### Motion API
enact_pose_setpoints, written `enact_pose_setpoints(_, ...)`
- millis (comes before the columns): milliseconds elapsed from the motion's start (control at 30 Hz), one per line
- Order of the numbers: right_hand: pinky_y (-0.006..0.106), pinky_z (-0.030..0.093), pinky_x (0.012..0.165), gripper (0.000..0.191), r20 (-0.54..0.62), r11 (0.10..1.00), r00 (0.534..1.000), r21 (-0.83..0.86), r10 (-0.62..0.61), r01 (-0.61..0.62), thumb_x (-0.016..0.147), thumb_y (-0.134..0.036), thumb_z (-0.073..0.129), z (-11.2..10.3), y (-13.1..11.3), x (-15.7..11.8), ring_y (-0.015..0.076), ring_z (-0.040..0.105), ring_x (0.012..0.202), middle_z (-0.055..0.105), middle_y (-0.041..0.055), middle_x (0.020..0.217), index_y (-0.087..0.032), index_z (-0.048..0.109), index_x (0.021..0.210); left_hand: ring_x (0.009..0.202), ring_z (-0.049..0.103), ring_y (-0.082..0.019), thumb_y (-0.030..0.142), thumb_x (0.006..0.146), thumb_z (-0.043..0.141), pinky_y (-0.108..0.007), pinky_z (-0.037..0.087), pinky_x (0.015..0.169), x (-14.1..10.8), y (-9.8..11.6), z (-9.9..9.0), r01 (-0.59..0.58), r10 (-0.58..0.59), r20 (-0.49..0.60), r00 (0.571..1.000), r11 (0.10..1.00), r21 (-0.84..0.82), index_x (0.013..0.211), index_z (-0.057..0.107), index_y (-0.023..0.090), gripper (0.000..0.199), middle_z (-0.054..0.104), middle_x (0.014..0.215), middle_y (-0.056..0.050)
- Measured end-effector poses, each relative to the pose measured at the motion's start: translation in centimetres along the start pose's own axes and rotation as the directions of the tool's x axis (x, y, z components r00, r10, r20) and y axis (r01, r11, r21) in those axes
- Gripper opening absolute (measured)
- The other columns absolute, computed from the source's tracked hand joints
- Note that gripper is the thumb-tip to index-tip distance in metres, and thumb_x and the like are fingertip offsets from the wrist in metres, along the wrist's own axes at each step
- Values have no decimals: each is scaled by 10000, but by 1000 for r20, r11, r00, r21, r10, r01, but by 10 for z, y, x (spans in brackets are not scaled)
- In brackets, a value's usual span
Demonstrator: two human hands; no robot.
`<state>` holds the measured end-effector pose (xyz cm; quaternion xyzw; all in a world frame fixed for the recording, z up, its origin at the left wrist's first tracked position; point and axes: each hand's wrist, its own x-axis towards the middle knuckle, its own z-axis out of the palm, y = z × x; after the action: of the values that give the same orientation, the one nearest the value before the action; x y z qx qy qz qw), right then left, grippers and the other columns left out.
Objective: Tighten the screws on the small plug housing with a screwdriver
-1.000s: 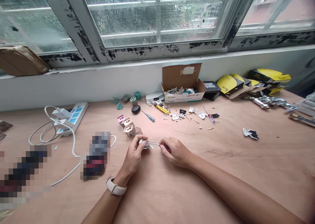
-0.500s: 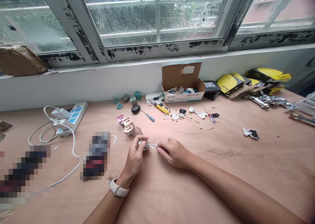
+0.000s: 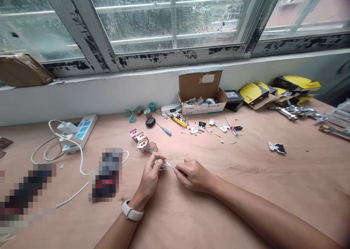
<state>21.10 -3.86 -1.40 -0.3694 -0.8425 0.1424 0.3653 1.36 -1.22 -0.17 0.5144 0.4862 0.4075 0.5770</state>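
Right now, left hand (image 3: pixel 149 179): fingers (image 3: pixel 156 158) pinching a small plug part (image 3: pixel 162 165), at nine o'clock from the right hand.
Right hand (image 3: pixel 193 175): fingers (image 3: pixel 181 167) wrapping a red-handled screwdriver (image 3: pixel 182 171).
Risk: tip slipping, jabbing fingers, from uneven pressure.

The window frame (image 3: pixel 175 57) is white, blotched with peeling black paint, above a tabletop (image 3: pixel 246 190) of pale tan wood grain. The small screwdriver (image 3: pixel 177 169) shows a dark red handle and silver shaft; nearby lie a pink plug shell (image 3: pixel 133 133), teal pieces (image 3: pixel 152 107), and yellow-and-black packets (image 3: pixel 253 94).
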Motion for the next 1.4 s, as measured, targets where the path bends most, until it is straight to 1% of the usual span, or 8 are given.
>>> enact_pose_setpoints(200, 300, 325, 600, 349, -38, 996, 996, -58, -76, 74, 1025, -139, 404, 1, -2, -1, 125, 337, 479, 410, -62, 543, -218, 434, 686, 728, 458, -122, 424, 885, 607, -236, 380, 690, 2, -3, -2, 45, -41, 68, 997, 996, -72, 892, 588, 196, 228, 517, 808, 18)
enact_pose_setpoints(333, 294, 305, 588, 359, -60, 991, 992, -87, -107, 102, 1022, -124, 405, 0, -5, -1, 121, 335, 468, 401, -65, 532, -220, 419, 676, 746, 457, -120, 398, 886, 610, -230, 369, 703, 1, -4, -3, 37, -31, 77, 997, 997, -72, 874, 591, 191, 208, 528, 818, 17)
enact_pose_setpoints(533, 295, 292, 582, 359, -46, 981, 991, -155, -128, 120, 1014, -114, 414, 0, -6, -2, 122, 365, 460, 415, -62, 530, -228, 402, 674, 769, 474, -132, 408, 896, 613, -238, 381, 722, 0, -5, -5, 56, -44, 107, 993, 993, -105, 889, 593, 196, 214, 538, 824, 11)
enact_pose_setpoints(700, 307, 284, 568, 359, -68, 971, 985, -190, -157, 142, 1006, -108, 418, 0, -7, -1, 128, 356, 454, 424, -58, 520, -230, 405, 669, 747, 470, -121, 405, 879, 643, -226, 382, 703, 1, -4, -4, 71, -56, 108, 993, 987, -145, 874, 597, 191, 219, 535, 795, 16)
enact_pose_setpoints(867, 308, 297, 580, 336, -14, 945, 969, -226, -246, 237, 987, -117, 434, 5, -13, -2, 126, 351, 456, 456, -48, 530, -219, 443, 668, 669, 456, -98, 413, 845, 686, -215, 362, 636, 4, -2, -2, 116, -96, 120, 988, 978, -173, 854, 591, 180, 252, 558, 787, 15)
enact_pose_setpoints(1033, 311, 298, 606, 301, -51, 955, 978, -230, -202, 185, 982, -120, 457, 7, -13, 0, 124, 399, 465, 494, -45, 538, -209, 482, 695, 677, 470, -91, 406, 778, 745, -207, 393, 647, 7, 3, 0, 92, -81, 53, 995, 963, -255, 825, 603, 169, 280, 546, 795, 19)
enact_pose_setpoints(1133, 308, 313, 625, 310, -47, 968, 986, -204, -161, 148, 997, -127, 456, 5, -13, 0, 125, 419, 481, 510, -40, 551, -208, 482, 699, 693, 479, -96, 413, 765, 747, -210, 401, 645, 8, 5, 0, 81, -79, 19, 997, 962, -261, 831, 622, 161, 288, 558, 815, 6)
enact_pose_setpoints(1400, 304, 313, 603, 281, -42, 996, 997, -53, -68, 66, 989, -152, 437, 0, -5, -1, 120, 395, 478, 466, -54, 551, -212, 483, 718, 729, 521, -120, 416, 781, 693, -219, 431, 642, 10, 5, -8, 51, -64, -42, 997, 966, -255, 884, 645, 171, 270, 579, 870, -13)
